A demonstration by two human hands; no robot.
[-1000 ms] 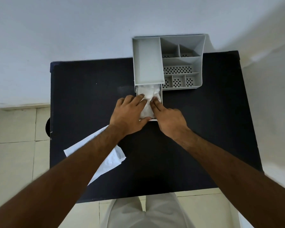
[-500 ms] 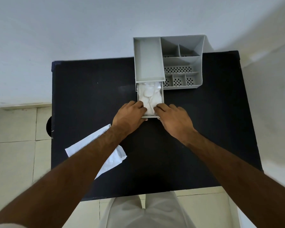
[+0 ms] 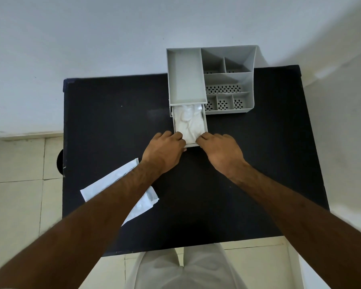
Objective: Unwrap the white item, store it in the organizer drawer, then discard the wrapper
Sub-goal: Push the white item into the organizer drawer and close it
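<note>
A grey organizer (image 3: 229,80) stands at the back of the black table (image 3: 113,122), with its drawer (image 3: 205,127) pulled out toward me. The crumpled white item (image 3: 188,124) lies inside the drawer. My left hand (image 3: 163,152) rests at the drawer's front left corner and my right hand (image 3: 222,152) at its front right corner, fingertips curled against the front edge. The empty white wrapper (image 3: 113,182) lies flat on the table under my left forearm, partly hidden by it.
The organizer has several small perforated compartments (image 3: 223,104) on its right side. A white wall rises behind the table. Tiled floor (image 3: 15,195) shows at the left and front, and my legs in light trousers stand at the table's near edge.
Both hands have drawn back out of the drawer from pressing on the white item and now sit at the drawer's front corners. The item stays in the drawer.
</note>
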